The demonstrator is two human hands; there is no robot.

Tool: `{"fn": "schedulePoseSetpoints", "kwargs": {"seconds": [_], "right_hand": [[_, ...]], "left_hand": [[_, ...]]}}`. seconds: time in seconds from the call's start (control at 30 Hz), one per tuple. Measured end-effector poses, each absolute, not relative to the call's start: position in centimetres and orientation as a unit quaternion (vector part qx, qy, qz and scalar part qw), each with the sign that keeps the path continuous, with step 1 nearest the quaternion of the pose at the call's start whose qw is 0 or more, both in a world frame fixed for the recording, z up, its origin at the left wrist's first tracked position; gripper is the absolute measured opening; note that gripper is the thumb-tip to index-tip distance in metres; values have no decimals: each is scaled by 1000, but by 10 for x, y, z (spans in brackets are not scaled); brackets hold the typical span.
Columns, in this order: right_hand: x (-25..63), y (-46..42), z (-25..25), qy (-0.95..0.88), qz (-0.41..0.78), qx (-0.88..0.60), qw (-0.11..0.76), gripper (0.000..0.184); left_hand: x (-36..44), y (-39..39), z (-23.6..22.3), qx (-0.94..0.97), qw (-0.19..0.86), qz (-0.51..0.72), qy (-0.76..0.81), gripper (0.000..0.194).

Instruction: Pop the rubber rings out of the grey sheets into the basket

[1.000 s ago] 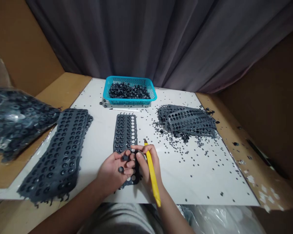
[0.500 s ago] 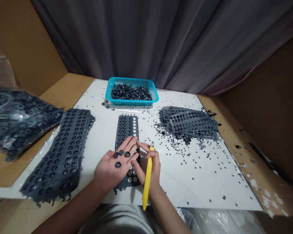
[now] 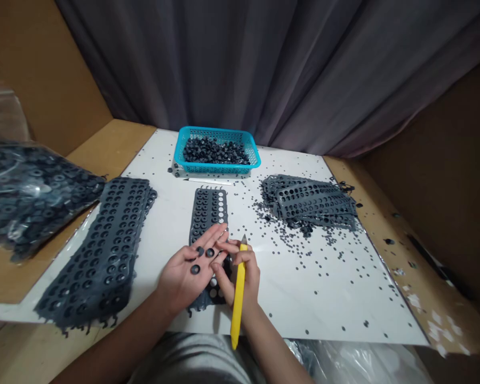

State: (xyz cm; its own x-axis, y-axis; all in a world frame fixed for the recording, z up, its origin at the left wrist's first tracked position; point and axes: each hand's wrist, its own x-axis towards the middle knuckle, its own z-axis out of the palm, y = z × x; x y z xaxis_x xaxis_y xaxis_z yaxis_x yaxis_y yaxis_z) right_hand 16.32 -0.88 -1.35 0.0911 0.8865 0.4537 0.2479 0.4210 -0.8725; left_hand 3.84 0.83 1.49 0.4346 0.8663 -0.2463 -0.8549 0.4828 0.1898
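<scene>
Stock around my table point(image 3: 328, 314), under a grey curtain point(image 3: 208, 64)
A blue plastic basket point(image 3: 216, 167) of dark washers at the back, a plastic bag point(image 3: 36, 200) of washers to my left, punched sheets point(image 3: 314, 202) stacked to my right.

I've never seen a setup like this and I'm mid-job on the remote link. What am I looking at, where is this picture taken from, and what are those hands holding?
There is no machine here. These are a person's two bare hands, seen from a camera worn on their head, looking forward and down. The left hand lies palm up with three small dark rings on it. The right hand grips a yellow craft knife, its tip pointing away from the person. Both hands are over a dark grey perforated sheet on a white board. More such sheets are stacked to the left and right. A blue basket holds more rings, and small dark bits are scattered across the board.
</scene>
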Motion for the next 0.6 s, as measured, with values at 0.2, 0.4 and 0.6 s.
{"fn": "schedulePoseSetpoints", "kwargs": {"seconds": [0.2,0.4,0.6], "right_hand": [[163,-10,-14,-616,266,-463,579,30],[164,-11,-14,-612,269,-469,577,30],[164,-10,-14,-612,268,-478,571,30]], "left_hand": [[40,9,12,0,848,495,189,67],[39,12,14,-30,851,489,187,61],[43,12,19,-39,836,495,234,60]]}}
